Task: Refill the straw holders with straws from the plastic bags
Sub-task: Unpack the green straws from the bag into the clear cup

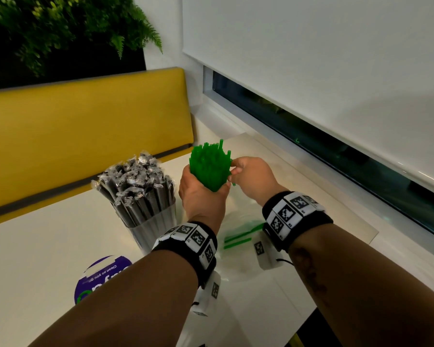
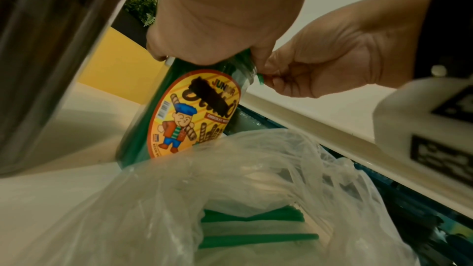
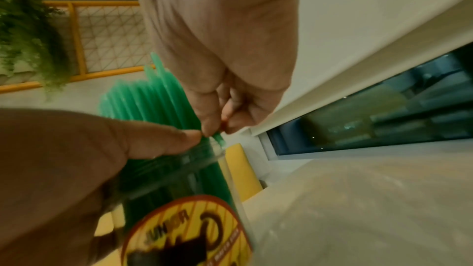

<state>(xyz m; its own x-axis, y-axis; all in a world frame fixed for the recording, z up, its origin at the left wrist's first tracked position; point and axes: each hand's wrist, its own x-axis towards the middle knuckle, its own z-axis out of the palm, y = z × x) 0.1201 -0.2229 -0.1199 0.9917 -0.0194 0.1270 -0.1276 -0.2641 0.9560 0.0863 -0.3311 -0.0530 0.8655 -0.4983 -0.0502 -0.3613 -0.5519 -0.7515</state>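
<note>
Head view, nearest: a clear plastic bag (image 1: 238,242) with a few green straws lies on the tabletop (image 1: 35,259); beyond it the left hand (image 1: 201,196) grips a labelled jar (image 2: 194,112) packed with green straws (image 1: 209,166); the right hand (image 1: 251,176) pinches one straw at its rim; farther left stands a holder of wrapped black straws (image 1: 138,186).

Straws (image 1: 210,169) in jar (image 2: 179,112); wrapped straws (image 1: 135,186) left; bag (image 1: 238,244) before it
</note>
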